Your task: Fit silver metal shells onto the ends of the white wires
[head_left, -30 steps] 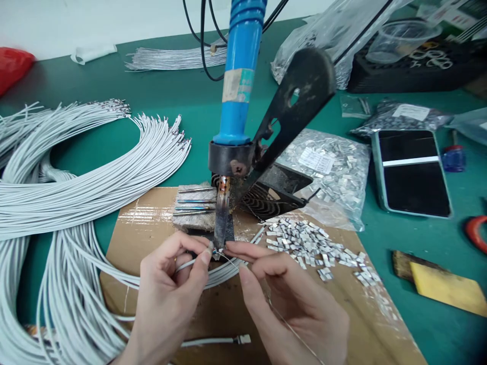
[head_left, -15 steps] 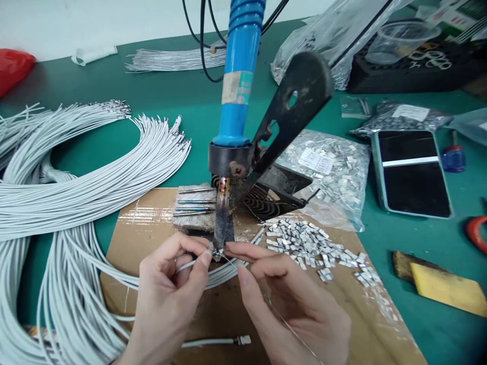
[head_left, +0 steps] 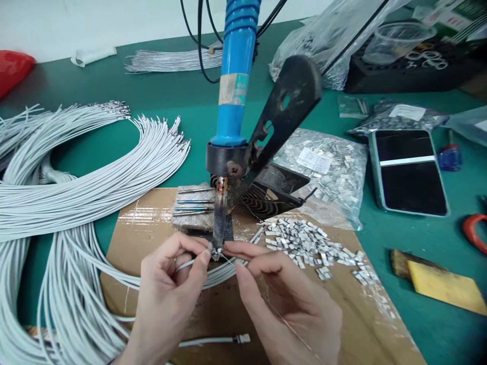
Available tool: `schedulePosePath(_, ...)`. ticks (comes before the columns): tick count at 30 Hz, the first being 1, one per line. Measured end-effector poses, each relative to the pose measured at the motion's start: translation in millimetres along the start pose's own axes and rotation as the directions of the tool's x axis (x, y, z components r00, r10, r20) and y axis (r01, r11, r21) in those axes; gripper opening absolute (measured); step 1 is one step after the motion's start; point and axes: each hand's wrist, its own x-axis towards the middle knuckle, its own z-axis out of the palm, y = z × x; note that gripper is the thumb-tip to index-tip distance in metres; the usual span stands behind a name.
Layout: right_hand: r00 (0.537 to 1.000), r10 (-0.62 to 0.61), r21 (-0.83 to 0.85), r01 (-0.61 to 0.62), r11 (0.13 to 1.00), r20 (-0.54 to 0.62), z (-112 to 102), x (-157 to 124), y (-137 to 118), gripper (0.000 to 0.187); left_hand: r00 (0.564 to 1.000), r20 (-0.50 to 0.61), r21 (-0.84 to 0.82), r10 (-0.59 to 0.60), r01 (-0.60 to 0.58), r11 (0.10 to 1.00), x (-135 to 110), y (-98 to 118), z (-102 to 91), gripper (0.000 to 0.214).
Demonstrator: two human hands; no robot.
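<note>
My left hand (head_left: 167, 294) pinches the end of a white wire (head_left: 186, 265) between thumb and forefinger, just below the tip of a blue-handled soldering iron (head_left: 233, 96). The iron hangs point down in a black metal stand (head_left: 281, 116). My right hand (head_left: 289, 299) pinches a thin strand of solder wire (head_left: 281, 317) and holds its end against the same spot under the iron's tip (head_left: 217, 238). Both hands are above a sheet of brown cardboard (head_left: 152, 223).
Big bundles of white wires (head_left: 76, 172) lie at the left. Loose small metal terminals (head_left: 308, 243) are heaped right of the hands, beside a bag of them (head_left: 327, 167). A phone (head_left: 409, 170), a yellow sponge (head_left: 445, 286) and a red-handled tool (head_left: 475, 230) lie at the right.
The view has shifted slightly; the hands stay at the iron's tip holding the wire and the solder, with no clear movement.
</note>
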Motion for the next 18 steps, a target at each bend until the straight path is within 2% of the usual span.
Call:
schedulePosePath(6,0.996,-0.066,-0.029,0.068,0.997,0.067,-6,2,7,0.021,0.998,0.059,0.037,-0.034,0.031,0.999,-2,-3,-1.0,0.010)
schedulePosePath(9,0.996,-0.062,-0.043,0.064,0.997,0.057,-6,3,7,0.020,0.998,0.029,0.050,-0.055,0.053,0.997,-3,-6,-2.4,0.010)
schedulePosePath(14,0.998,-0.053,-0.039,0.055,0.998,0.042,-5,2,6,0.021,0.996,0.081,0.090,-0.037,0.029,0.995,-1,-12,-5.7,0.009)
schedulePosePath(18,0.995,-0.063,-0.039,0.066,0.997,0.072,-5,2,7,0.021,0.999,-0.032,0.082,-0.035,0.037,0.996,-3,-6,2.5,0.010)
